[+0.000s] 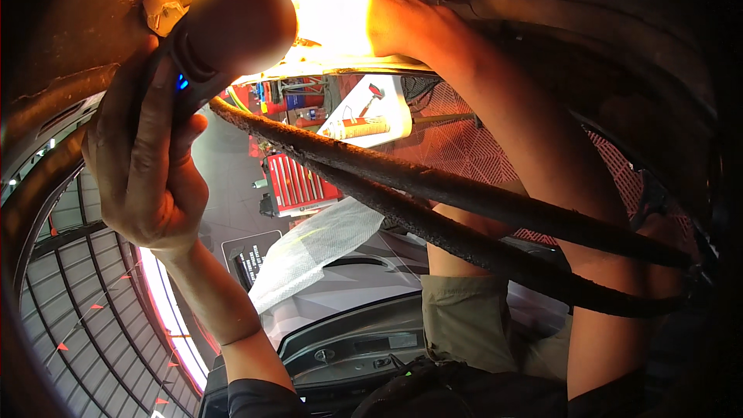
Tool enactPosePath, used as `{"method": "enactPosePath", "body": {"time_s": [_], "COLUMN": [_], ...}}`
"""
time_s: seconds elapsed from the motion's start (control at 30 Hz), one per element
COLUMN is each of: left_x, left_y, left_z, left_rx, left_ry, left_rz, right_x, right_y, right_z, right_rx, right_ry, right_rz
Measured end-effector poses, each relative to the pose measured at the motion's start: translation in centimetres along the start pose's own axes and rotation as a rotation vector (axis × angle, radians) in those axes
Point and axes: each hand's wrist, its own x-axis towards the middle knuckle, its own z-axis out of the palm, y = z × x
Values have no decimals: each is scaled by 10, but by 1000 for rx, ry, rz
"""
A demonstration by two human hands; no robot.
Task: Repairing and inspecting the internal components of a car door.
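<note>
My left hand (151, 162) is wrapped round a dark handheld work light (241, 23) with a round head and small blue indicator lights on its body. Its strong beam falls on the far upper part of a dark, curved cavity. Into that glare reaches my right hand (398, 19), at the right of the lamp head; its fingers are washed out, and whatever they touch cannot be made out. Between my two forearms run two rough, dark rods or hoses (402, 170), slanting down to the right. A brownish block-like piece (162, 11) sits by the lamp's left side.
The dark curved rim (70, 93) of the cavity surrounds the view. Beyond it are a red tool chest (298, 186), an orange tube (360, 127) on a white surface, a translucent white sheet (317, 251) and dark car bodywork (348, 340). Red perforated flooring (457, 143) shows behind.
</note>
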Motion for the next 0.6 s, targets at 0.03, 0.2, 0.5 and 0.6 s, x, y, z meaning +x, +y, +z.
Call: {"method": "enactPosePath", "body": {"time_s": [0.03,0.2,0.5,0.6], "left_x": [0,-4,-11,-5], "left_y": [2,4,3,6], "left_z": [-2,-5,-7,-1], "left_rx": [20,27,76,54], "left_ry": [-13,-33,-58,-29], "left_rz": [-24,-29,-75,-66], "right_x": [-1,-1,-2,-11], "right_y": [1,-2,-12,-9], "right_z": [-1,-5,-2,-12], "right_rx": [-2,108,-8,-46], "right_ry": [-1,-58,-331,-248], "right_rz": [1,46,554,516]}}
